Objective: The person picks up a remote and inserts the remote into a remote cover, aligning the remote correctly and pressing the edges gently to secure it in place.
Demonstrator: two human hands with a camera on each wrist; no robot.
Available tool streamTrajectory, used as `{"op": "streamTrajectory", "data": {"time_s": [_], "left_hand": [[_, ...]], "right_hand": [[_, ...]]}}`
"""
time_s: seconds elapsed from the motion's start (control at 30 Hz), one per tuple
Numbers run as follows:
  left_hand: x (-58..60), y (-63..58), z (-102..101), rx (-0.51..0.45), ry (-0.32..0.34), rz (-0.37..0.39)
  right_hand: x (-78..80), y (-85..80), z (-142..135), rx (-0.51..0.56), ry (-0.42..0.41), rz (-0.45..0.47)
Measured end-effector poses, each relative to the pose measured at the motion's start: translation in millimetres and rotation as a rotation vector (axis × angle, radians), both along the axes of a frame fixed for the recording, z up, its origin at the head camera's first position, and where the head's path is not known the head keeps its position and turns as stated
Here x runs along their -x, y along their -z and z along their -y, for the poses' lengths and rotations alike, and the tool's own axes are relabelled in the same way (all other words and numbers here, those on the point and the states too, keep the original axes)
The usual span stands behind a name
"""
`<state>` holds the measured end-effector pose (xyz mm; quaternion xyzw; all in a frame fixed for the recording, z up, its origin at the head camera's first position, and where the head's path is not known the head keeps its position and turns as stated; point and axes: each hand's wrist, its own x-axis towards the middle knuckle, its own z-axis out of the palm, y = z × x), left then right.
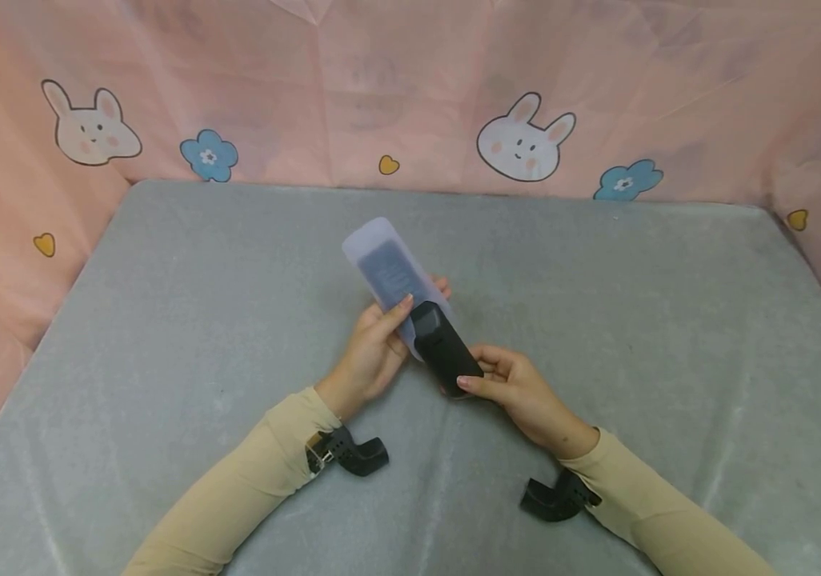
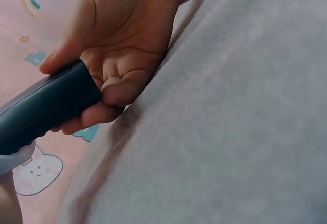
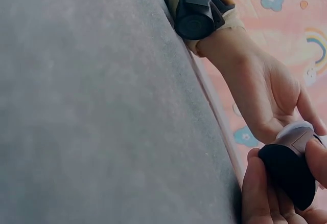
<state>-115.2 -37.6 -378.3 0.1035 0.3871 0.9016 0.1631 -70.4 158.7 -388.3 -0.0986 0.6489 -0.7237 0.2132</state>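
A long translucent, pale violet sleeve (image 1: 374, 232) slants above the table, and a dark rectangle with faint marks shows through it. My left hand (image 1: 374, 352) grips the sleeve near its lower end, thumb on top. Against that end lies an oblong black device (image 1: 445, 348) with a rounded outer end; its exact kind cannot be told. My right hand (image 1: 526, 392) pinches the device's near end between thumb and fingers. In the left wrist view the black device (image 2: 56, 98) meets the pale sleeve at lower left. How far the device sits inside the sleeve is hidden.
A grey cloth covers the table (image 1: 202, 320) beneath both hands. Behind it and at the sides hangs a pink curtain (image 1: 396, 88) printed with rabbits, flowers and hearts. Black wrist mounts (image 1: 360, 454) stick out from the beige sleeves.
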Motion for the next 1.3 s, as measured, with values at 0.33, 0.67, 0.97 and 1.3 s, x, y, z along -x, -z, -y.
{"op": "streamTrajectory", "data": {"time_s": [0.33,0.67,0.97,1.3], "left_hand": [[-2.0,1.9,-3.1,0.050,0.058,-0.027],[-2.1,3.6,-3.8,0.066,0.097,-0.032],[-0.5,0.7,-1.3,0.015,0.026,0.006],[5.3,2.1,0.7,-0.012,-0.098,0.068]], "right_hand": [[0.3,2.0,0.1,0.008,0.016,-0.002],[0.5,1.6,0.3,0.030,0.023,0.015],[0.7,1.2,0.9,0.049,0.023,0.022],[0.1,3.4,2.4,0.085,0.032,0.012]]}}
